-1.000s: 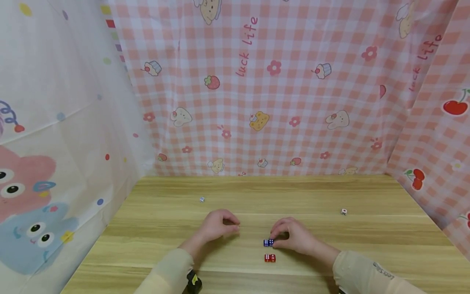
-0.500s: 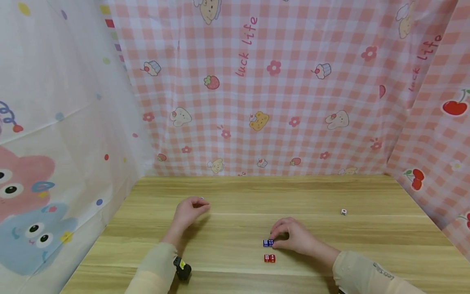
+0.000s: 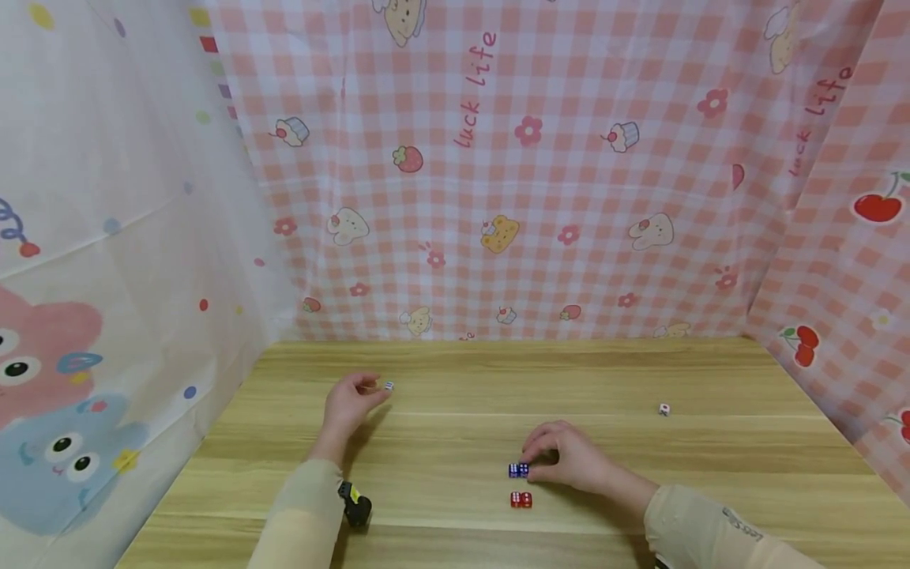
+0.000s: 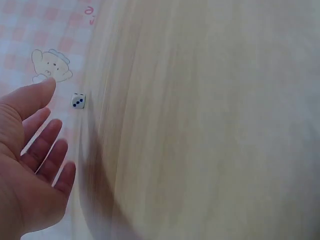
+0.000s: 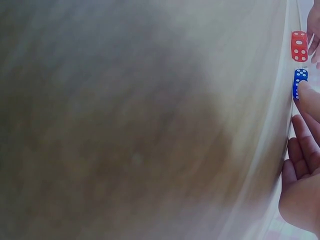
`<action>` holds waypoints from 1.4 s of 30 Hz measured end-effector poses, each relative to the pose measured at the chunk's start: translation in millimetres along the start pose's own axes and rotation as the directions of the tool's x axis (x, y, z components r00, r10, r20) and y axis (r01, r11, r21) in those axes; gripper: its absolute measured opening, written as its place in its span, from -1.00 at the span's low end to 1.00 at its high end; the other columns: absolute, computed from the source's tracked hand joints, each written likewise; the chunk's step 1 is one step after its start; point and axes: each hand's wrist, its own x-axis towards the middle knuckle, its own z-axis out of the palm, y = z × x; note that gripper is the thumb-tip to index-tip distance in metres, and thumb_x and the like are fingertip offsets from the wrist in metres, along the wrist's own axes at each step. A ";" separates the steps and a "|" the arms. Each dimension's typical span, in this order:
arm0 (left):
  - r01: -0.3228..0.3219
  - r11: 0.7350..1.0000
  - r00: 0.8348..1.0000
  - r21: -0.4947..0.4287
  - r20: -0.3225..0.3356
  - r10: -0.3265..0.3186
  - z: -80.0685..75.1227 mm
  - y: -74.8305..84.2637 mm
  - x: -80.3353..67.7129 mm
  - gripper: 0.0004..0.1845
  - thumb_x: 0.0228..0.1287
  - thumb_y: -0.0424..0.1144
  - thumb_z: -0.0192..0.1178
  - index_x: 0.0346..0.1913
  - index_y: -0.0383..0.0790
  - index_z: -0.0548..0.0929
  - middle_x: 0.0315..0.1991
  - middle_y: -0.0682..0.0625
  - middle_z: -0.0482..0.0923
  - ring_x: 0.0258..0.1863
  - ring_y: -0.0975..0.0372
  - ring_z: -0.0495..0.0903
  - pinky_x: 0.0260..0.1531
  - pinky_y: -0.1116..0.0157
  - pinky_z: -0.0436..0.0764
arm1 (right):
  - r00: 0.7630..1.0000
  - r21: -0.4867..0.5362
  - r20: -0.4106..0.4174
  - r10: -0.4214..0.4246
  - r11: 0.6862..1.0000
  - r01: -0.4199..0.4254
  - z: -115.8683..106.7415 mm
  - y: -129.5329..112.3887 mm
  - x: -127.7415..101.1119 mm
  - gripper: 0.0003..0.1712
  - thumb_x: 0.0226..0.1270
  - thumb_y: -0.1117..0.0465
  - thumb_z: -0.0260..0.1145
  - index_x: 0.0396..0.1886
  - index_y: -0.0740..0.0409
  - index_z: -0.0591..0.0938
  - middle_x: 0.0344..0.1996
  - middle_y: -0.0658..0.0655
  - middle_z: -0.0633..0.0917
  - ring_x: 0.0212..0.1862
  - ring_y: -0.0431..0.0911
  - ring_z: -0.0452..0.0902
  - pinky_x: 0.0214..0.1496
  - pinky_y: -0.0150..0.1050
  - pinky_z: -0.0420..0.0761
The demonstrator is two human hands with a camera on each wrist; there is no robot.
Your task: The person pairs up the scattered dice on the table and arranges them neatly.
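Note:
My left hand point(image 3: 350, 404) reaches out at the back left of the table, thumb and fingers spread apart. Just beyond its fingertips lies a white die with dark blue pips point(image 3: 389, 386); the left wrist view shows the same white die point(image 4: 78, 101) a small distance from the thumb. Near the middle, my right hand point(image 3: 572, 461) has thumb and index finger around the right one of two blue dice point(image 3: 514, 471) standing side by side. In the right wrist view the thumb partly covers these blue dice point(image 5: 300, 75).
Two red dice point(image 3: 521, 499) sit side by side in front of the blue pair. Another white die, with a red pip point(image 3: 664, 409), lies at the right on the wooden table point(image 3: 455, 371). Patterned cloths point(image 3: 526, 182) hang behind and at both sides.
My left hand has moved left and toward the back, from beside the blue dice to the white die, and its fingers have parted. The right hand has stayed at the blue dice.

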 end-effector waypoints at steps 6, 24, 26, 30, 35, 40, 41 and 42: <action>-0.035 0.999 0.999 0.019 -0.007 0.035 3.8 0.3 5.7 -0.49 0.11 -0.33 0.46 0.14 -0.41 0.61 0.13 -0.33 0.57 0.13 -0.15 0.53 0.09 -0.02 0.51 | 0.999 -0.007 -0.008 -0.036 0.999 0.036 0.6 1.6 -0.6 -0.82 0.07 0.11 0.58 -0.30 -0.02 0.80 -0.21 -0.09 0.68 -0.07 -0.14 0.51 0.05 -0.15 0.44; -0.026 0.998 0.998 0.054 -0.053 0.029 13.7 -2.1 8.8 -0.58 0.09 -0.34 0.47 0.03 -0.41 0.68 -0.03 -0.24 0.68 0.01 -0.08 0.61 0.10 0.03 0.49 | 0.999 0.033 0.027 -0.037 0.999 0.036 -2.9 2.4 0.8 -0.78 0.09 0.10 0.57 -0.25 0.00 0.78 -0.18 -0.07 0.69 -0.05 -0.14 0.53 0.10 -0.13 0.44; -0.013 0.999 0.998 0.052 -0.056 0.016 14.4 -2.8 8.8 -0.61 0.11 -0.34 0.47 0.01 -0.40 0.69 -0.03 -0.23 0.68 0.01 -0.07 0.60 0.11 0.03 0.49 | 0.999 0.035 0.030 -0.035 0.999 0.034 -3.6 1.9 1.0 -0.78 0.10 0.09 0.57 -0.25 0.00 0.78 -0.18 -0.07 0.69 -0.04 -0.13 0.53 0.11 -0.13 0.44; -0.011 0.998 0.998 0.063 -0.067 0.016 14.9 -4.1 8.4 -0.66 0.13 -0.33 0.45 -0.03 -0.40 0.71 -0.05 -0.23 0.68 0.01 -0.09 0.60 0.10 0.02 0.49 | 0.999 0.034 0.032 -0.034 0.999 0.033 -4.1 1.6 1.1 -0.78 0.10 0.10 0.57 -0.25 0.01 0.78 -0.18 -0.06 0.70 -0.04 -0.13 0.53 0.12 -0.12 0.43; -0.033 0.995 0.995 0.093 -0.091 0.042 16.8 -5.5 8.5 -0.72 0.14 -0.34 0.43 -0.09 -0.39 0.74 -0.10 -0.22 0.70 0.00 -0.09 0.60 0.10 0.02 0.48 | 0.999 0.032 0.031 -0.036 0.999 0.035 -3.8 2.6 0.7 -0.77 0.09 0.11 0.57 -0.25 0.02 0.78 -0.17 -0.05 0.70 -0.04 -0.13 0.53 0.12 -0.11 0.43; -0.044 0.993 0.992 0.111 -0.110 0.057 20.0 -6.5 9.2 -0.75 0.14 -0.34 0.42 -0.13 -0.39 0.75 -0.14 -0.21 0.71 -0.01 -0.08 0.61 0.10 0.03 0.47 | 0.999 0.036 0.028 -0.043 0.998 0.042 -3.4 3.3 0.0 -0.78 0.09 0.11 0.57 -0.25 0.02 0.78 -0.18 -0.06 0.70 -0.05 -0.14 0.53 0.11 -0.12 0.44; -0.043 0.993 0.992 0.113 -0.112 0.056 20.5 -6.3 9.2 -0.76 0.13 -0.34 0.42 -0.14 -0.39 0.75 -0.15 -0.20 0.72 -0.01 -0.08 0.61 0.10 0.03 0.47 | 0.999 0.037 0.028 -0.040 0.999 0.039 -3.4 3.3 -0.2 -0.78 0.09 0.10 0.57 -0.26 0.01 0.78 -0.18 -0.06 0.69 -0.05 -0.14 0.53 0.11 -0.12 0.44; -0.043 0.992 0.992 0.117 -0.114 0.056 21.2 -6.8 9.5 -0.76 0.13 -0.34 0.43 -0.15 -0.39 0.76 -0.16 -0.20 0.72 -0.02 -0.08 0.61 0.09 0.03 0.48 | 0.999 0.039 0.028 -0.037 0.999 0.036 -3.4 3.2 -0.5 -0.78 0.09 0.11 0.57 -0.26 0.01 0.78 -0.18 -0.06 0.69 -0.05 -0.14 0.53 0.11 -0.13 0.44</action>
